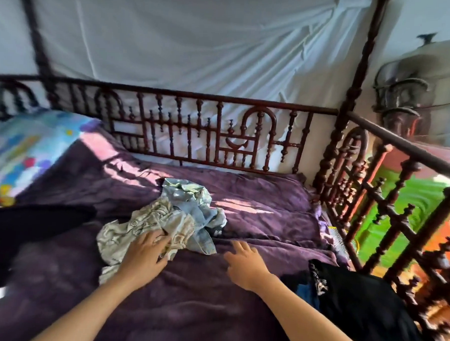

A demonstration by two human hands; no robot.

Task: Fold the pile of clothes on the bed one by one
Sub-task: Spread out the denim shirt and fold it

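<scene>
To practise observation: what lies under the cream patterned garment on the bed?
The purple bedspread shows around the cream patterned garment; the blue denim garment meets its far edge. Anything beneath is covered by the cloth and the left hand resting on it.

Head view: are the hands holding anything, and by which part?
Right hand holds nothing. Left hand lies on the cream garment, mid-cloth; a grip cannot be told.

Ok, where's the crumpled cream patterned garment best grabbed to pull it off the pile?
The crumpled cream patterned garment is probably best pinched at its loose near-left edge, coming from the person's side: there it lies spread on the purple blanket, while its right side bunches against the light blue denim garment. The left hand rests on its middle.
</scene>
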